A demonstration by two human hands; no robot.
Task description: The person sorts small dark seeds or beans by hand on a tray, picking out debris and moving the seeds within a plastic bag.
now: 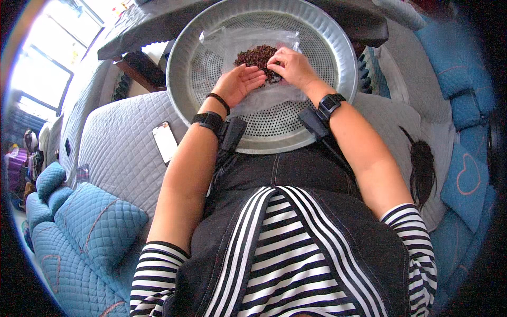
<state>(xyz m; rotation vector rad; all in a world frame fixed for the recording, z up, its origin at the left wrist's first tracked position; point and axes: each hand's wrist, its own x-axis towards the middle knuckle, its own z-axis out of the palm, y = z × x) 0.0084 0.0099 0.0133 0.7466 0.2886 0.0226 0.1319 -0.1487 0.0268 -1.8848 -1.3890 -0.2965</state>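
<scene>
A round metal tray with a perforated bottom (182,63) rests at my lap, its near rim against my dark clothing. Inside it a clear plastic bag (227,39) lies spread out, and on the plastic sits a heap of small dark reddish-brown dried berries or peppercorns (254,55). At the heap's left edge my left hand (240,83) is held with the palm turned up and fingers stretched out, holding nothing I can see. My right hand (290,66) is over the heap's right side, its thumb and fingertips pinched together. Whatever lies between them is too small to make out.
A phone with a lit white screen (165,141) lies on the grey quilted seat (121,127) to the left. Blue quilted cushions (97,224) line both sides. A dark hairy bundle (422,169) lies at the right. Beyond the tray stands a dark-covered table (142,31).
</scene>
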